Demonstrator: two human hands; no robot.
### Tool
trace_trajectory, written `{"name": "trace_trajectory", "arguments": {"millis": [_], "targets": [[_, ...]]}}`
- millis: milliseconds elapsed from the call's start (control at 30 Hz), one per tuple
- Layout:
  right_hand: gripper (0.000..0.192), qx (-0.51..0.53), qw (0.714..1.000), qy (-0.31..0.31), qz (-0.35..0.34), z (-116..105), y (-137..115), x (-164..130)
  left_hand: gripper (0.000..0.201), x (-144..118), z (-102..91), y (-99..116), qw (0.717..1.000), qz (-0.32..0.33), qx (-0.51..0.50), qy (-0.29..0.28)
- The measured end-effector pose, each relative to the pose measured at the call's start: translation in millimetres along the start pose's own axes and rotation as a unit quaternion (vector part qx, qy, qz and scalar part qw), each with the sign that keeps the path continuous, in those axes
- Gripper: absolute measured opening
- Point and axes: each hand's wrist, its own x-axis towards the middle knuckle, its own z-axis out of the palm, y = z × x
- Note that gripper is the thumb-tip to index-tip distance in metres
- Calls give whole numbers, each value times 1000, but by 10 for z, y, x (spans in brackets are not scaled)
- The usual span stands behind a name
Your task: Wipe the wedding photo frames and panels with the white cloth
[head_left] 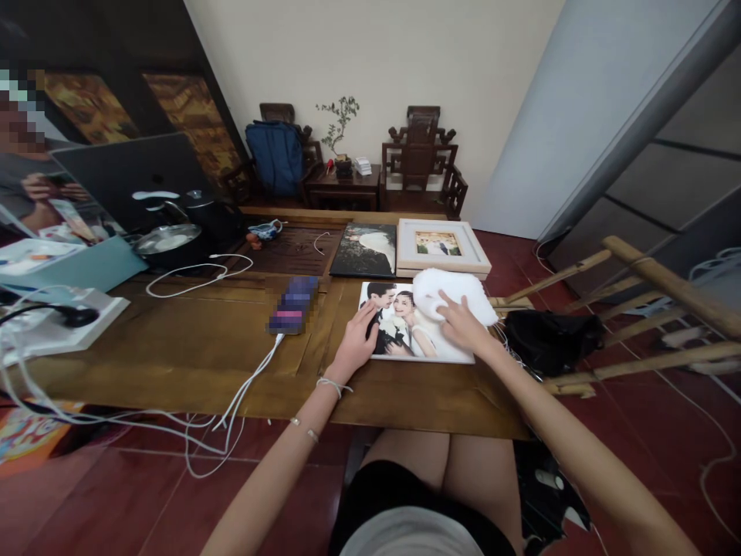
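A photo panel showing a couple in black and white lies flat near the table's front edge. My left hand rests on its left edge, fingers stretched out over the picture. At the panel's upper right is a fluffy white cloth, overlapping the corner. My right hand has hold of this cloth from above, its fingers pressing into the pile. Behind the panel lie a dark photo panel with a white gown on it and a pale picture frame holding a small photo.
Left of my hands a phone lies on the table, with white cables running off the front edge. Farther left are a power strip, a pot and a laptop. A wooden rack stands at right. Another person is at far left.
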Motion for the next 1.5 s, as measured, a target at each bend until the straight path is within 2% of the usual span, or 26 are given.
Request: {"name": "trace_trajectory", "arguments": {"millis": [67, 200, 267, 333, 400, 467, 733, 833, 900, 1033, 1167, 1300, 1400, 1500], "targets": [[37, -16, 999, -15, -34, 26, -93, -313, 38, 0, 4, -1, 1000, -2, -2, 2], [37, -13, 996, -33, -84, 72, -451, -944, 38, -3, 18, -12, 1000, 1, -1, 6], [38, -5, 994, -48, -99, 77, -590, -1142, 38, -6, 22, -17, 1000, 1, -1, 6], [38, 3, 993, -63, -104, 68, -646, -1200, 39, -11, 22, -20, 1000, 2, -2, 2], [38, 11, 993, -69, -97, 46, -611, -1110, 40, -15, 18, -20, 1000, -1, -1, -8], [38, 17, 994, -66, -88, 12, -505, -899, 41, -18, 10, -18, 1000, -8, 4, -18], [35, -2, 999, -43, 12, -287, 6, 275, 41, -17, -11, -13, 1000, -8, 0, -19], [35, -5, 999, -34, 23, -359, 82, 508, 41, -18, -13, -15, 1000, -8, -4, -20], [36, -10, 999, -27, 30, -340, 81, 528, 41, -18, -13, -14, 1000, -7, -6, -16], [35, -20, 999, -19, 34, -173, -42, 214, 41, -16, -8, -14, 1000, -6, -7, -15], [36, -19, 1000, -16, -19, -24, -297, -420, 41, -15, 4, -17, 1000, -6, -3, -13], [33, 15, 997, -61, -49, -35, -601, -960, 40, -12, 21, -31, 1000, -2, 1, -7], [34, 42, 994, -79, -60, -73, -741, -1068, 40, -11, 23, -39, 1000, -1, -2, -7], [35, 43, 995, -69, -58, -69, -747, -867, 40, -9, 9, -34, 1000, -3, -6, -5]]}}
